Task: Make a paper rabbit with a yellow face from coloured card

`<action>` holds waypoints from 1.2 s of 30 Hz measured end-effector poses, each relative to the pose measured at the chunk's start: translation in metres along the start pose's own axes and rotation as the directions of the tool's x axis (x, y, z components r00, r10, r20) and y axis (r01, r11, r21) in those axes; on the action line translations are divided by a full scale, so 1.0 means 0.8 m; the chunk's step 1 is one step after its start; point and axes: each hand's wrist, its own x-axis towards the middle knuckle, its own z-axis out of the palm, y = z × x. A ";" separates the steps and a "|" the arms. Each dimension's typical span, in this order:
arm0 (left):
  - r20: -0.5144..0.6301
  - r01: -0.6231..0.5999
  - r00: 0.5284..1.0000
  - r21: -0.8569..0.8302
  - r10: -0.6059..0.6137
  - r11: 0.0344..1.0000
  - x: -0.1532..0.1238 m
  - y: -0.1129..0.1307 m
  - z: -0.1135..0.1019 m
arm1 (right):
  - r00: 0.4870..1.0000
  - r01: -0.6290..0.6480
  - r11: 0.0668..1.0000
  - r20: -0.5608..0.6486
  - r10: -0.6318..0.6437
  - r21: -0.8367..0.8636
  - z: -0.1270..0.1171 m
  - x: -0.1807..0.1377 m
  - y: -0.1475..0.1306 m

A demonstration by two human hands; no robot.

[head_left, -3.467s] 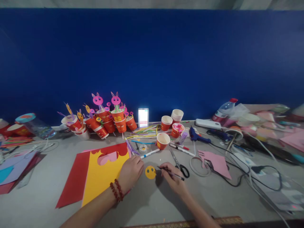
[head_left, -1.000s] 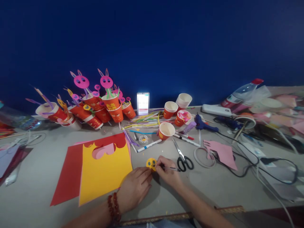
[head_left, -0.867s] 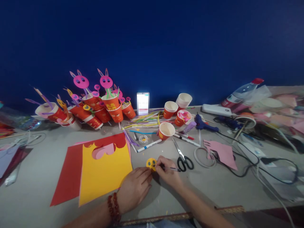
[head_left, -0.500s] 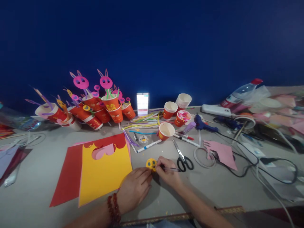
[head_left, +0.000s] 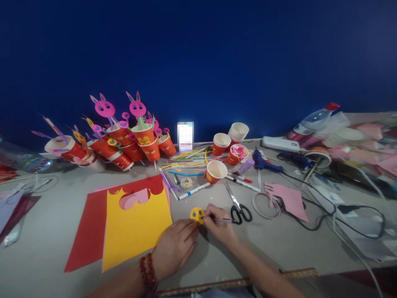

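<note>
A small yellow paper circle [head_left: 197, 215] with two dark eye spots lies on the grey table in front of me. My left hand [head_left: 177, 245], a red bead bracelet at its wrist, holds the circle's lower edge under closed fingertips; the thumb is hidden. From the other side my right hand [head_left: 221, 227] is closed around a pen [head_left: 227, 220], its tip at the circle's right part and its barrel pointing right. Black-handled scissors [head_left: 237, 205] lie just beyond the right hand. Left of the circle, a cut yellow sheet [head_left: 136, 231] overlaps a red sheet [head_left: 85, 231].
Decorated red paper cups [head_left: 145, 138] with pink rabbit faces crowd the back left. A lit phone [head_left: 185, 136] stands against the blue wall. Further right are a paper cup [head_left: 216, 171], markers [head_left: 194, 191], a glue gun [head_left: 266, 162], a tape roll [head_left: 266, 205] and cables.
The pen tip and right hand have shifted very slightly over the circle. Otherwise the scene only moves a little left with the camera; both hands keep their hold.
</note>
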 end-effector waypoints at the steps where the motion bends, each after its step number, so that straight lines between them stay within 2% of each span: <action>1: -0.002 0.002 1.000 -0.001 -0.002 1.000 0.000 0.000 0.000 | 1.000 0.000 1.000 -0.002 0.000 0.000 0.000 0.000 0.000; 25: 0.015 0.008 1.000 -0.019 -0.008 1.000 0.002 0.000 -0.006 | 0.999 -0.027 0.999 -0.039 0.028 0.022 -0.001 0.001 0.000; 36: 0.015 0.003 1.000 -0.010 -0.003 1.000 0.002 -0.001 -0.003 | 1.000 -0.013 1.000 -0.019 0.013 0.029 0.000 0.001 -0.001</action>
